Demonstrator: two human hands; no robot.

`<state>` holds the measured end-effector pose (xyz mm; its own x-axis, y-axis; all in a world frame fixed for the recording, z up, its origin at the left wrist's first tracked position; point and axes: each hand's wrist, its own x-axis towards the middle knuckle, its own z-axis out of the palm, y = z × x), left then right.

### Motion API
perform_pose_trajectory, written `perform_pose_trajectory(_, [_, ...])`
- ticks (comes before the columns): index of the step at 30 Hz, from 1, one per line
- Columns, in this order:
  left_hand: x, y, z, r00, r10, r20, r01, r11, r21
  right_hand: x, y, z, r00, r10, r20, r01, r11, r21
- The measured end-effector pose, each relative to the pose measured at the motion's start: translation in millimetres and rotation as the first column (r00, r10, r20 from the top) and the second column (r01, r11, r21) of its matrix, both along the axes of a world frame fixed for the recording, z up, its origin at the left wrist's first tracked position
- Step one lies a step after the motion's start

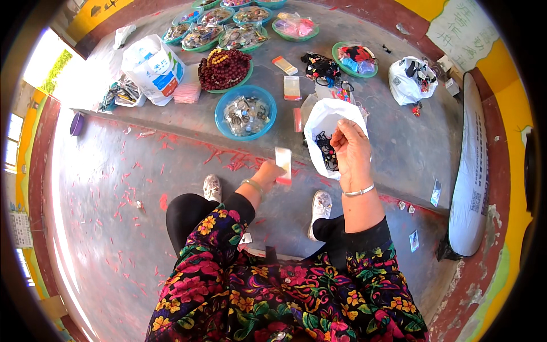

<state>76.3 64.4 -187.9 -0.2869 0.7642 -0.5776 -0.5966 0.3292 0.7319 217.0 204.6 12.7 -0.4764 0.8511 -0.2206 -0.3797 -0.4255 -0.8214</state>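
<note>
My left hand [268,171] holds a small clear plastic sleeve with a red strip [283,164] upright between its fingers. My right hand [351,149] is raised, fingers pinched together at the rim of an open white plastic bag [325,117] that has dark bracelets or cords inside. Whether the right fingers hold a small item cannot be told. Both wrists wear bangles. I am seated, in a flowered top, with my feet on the lower floor.
A raised concrete step [399,148] carries a blue bowl of packed items [246,114], a green bowl of brown beads [225,69], several more green bowls, loose clear sleeves [292,87], a white sack [154,67] and a white bag [411,80]. Red scraps litter the floor.
</note>
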Motion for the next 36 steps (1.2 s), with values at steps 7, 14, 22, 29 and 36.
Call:
perform_pose_trajectory(7, [-34,36,27,0.930,0.178,-0.321,-0.191,0.982,-0.007,-2,-4,-10,0.989,0.149,0.011,-0.148,0.988,-0.053])
perform_pose_trajectory(14, [-6,24,146,0.986,0.161,-0.048,-0.123,0.889,0.441,-14,-23,-11,0.963,0.246,0.108,-0.241,0.969,-0.055])
perform_pose_trajectory(22, [-6,-7,193,0.913,0.406,-0.043,-0.368,0.863,0.346,-28,-61,-24,0.869,0.477,0.135,-0.473,0.879,-0.059])
perform_pose_trajectory(29, [-20,-19,168,0.913,0.394,0.104,-0.399,0.808,0.434,-34,-57,-35,0.834,0.341,0.434,-0.490,0.819,0.299])
perform_pose_trajectory(36, [-16,-10,178,0.967,0.254,0.002,-0.243,0.922,0.301,-29,-47,-5,0.856,-0.159,0.492,-0.348,0.527,0.775])
